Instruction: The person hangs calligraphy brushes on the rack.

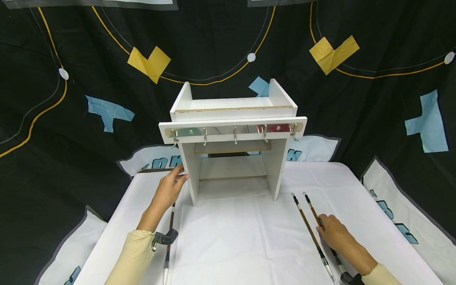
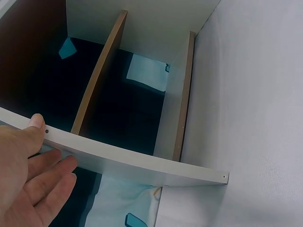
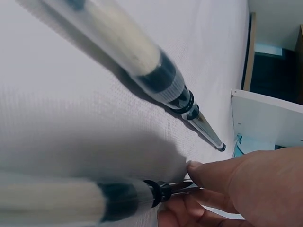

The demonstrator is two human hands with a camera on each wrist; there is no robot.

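A white hook shelf [image 1: 231, 109] stands on the cloth-covered table, with several metal hooks [image 1: 235, 135] along its front rail. My left hand [image 1: 169, 192] holds the shelf's left side panel [image 2: 132, 158], thumb on its front edge and fingers along the outer face. At the right, my right hand [image 1: 335, 235] pinches the handle of a calligraphy brush [image 1: 312, 208], which has a hanging loop at its end and a clear cap over pale bristles. A second calligraphy brush [image 1: 308, 225] lies just left of it, loop end toward the shelf.
Another calligraphy brush [image 1: 171, 221] lies on the white tablecloth [image 1: 228, 245] at the left, partly behind my left wrist. Black cloth [image 1: 221, 39] with taped cables hangs behind the table. White printed sheets [image 1: 317, 148] hang around the table's edges.
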